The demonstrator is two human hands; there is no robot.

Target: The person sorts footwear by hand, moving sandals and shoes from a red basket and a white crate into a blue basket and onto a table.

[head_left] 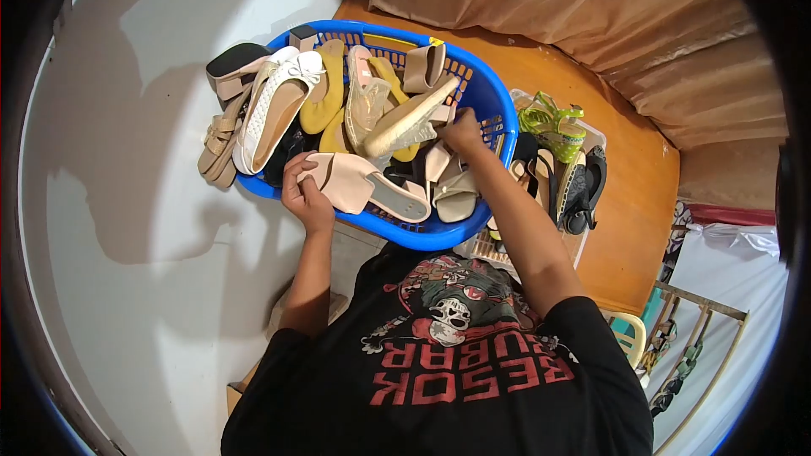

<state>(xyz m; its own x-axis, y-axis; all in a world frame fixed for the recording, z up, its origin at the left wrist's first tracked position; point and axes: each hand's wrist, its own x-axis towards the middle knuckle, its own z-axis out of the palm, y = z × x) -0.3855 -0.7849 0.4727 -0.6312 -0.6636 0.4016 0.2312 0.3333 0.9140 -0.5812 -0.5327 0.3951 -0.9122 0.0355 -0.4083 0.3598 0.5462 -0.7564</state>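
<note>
My left hand (306, 192) is closed on the toe end of a pale pink slide sandal (342, 181) at the basket's near rim. Inside the blue plastic basket (439, 239), my right hand (462, 132) has its fingers curled at the right side; what they grip is mostly hidden. Close to it lie an espadrille sandal with a clear strap (412, 118), a beige block-heeled mule (424, 67) and a beige shoe (456, 196). White bow flats (274, 105) and yellow flip-flops (323, 89) fill the left part.
The basket rests on an orange-brown wooden table (625, 245). Right of it, a clear bin (597, 137) holds green sandals (553, 125) and dark shoes (583, 198). A brown curtain (591, 8) hangs behind, a pale wall (127, 160) stands left, and a rack (701, 312) is at lower right.
</note>
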